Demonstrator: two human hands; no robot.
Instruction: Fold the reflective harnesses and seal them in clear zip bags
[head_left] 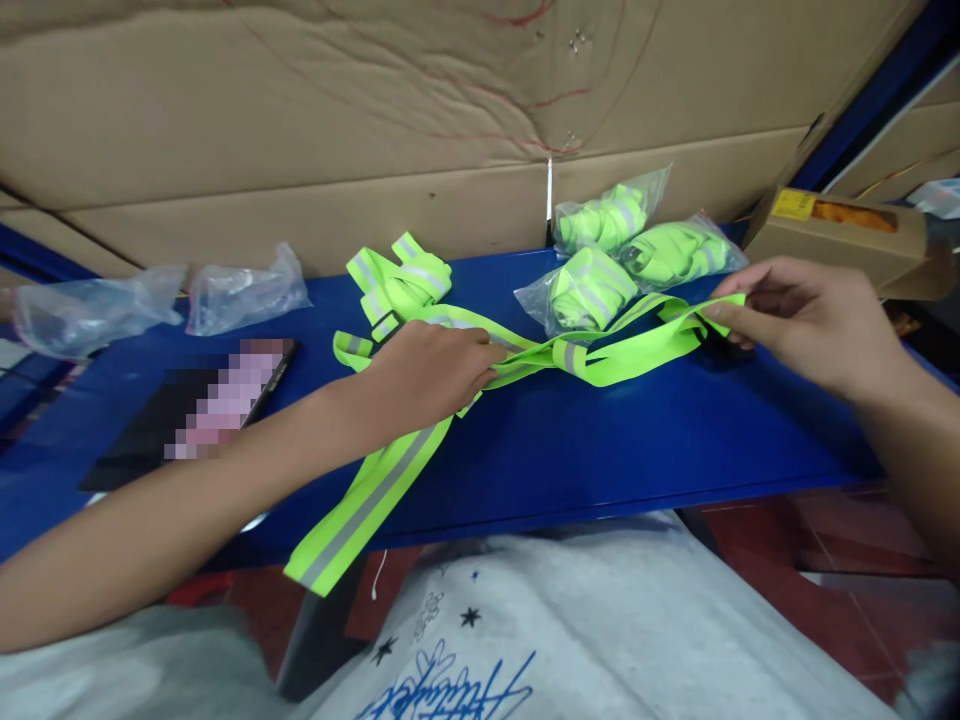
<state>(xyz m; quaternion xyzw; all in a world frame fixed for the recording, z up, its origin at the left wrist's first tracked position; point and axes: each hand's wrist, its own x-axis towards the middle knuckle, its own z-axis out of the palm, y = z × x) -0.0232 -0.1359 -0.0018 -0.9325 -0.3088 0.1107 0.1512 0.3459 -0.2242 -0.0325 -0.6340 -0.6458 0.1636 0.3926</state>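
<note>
A neon-yellow reflective strap (pixel 630 358) with a grey stripe stretches between my two hands over the blue table. My left hand (pixel 435 362) is closed around its gathered middle, the fingertips partly hidden. One flat end of strap hangs from there past the table's front edge. At the right, my right hand (pixel 806 318) pinches the other end between thumb and fingers. Near my left wrist lies a black buckle (pixel 386 326) on a strap. Behind it sits a loose folded bundle of the same strap (pixel 409 280).
Several clear bags of rolled straps (pixel 592 290) lie at the back, by the cardboard wall (pixel 360 130). Empty plastic bags (pixel 244 290) and a phone (pixel 225 400) with a blurred screen are at left. A cardboard box (pixel 836 240) stands at right on the blue table (pixel 585 450).
</note>
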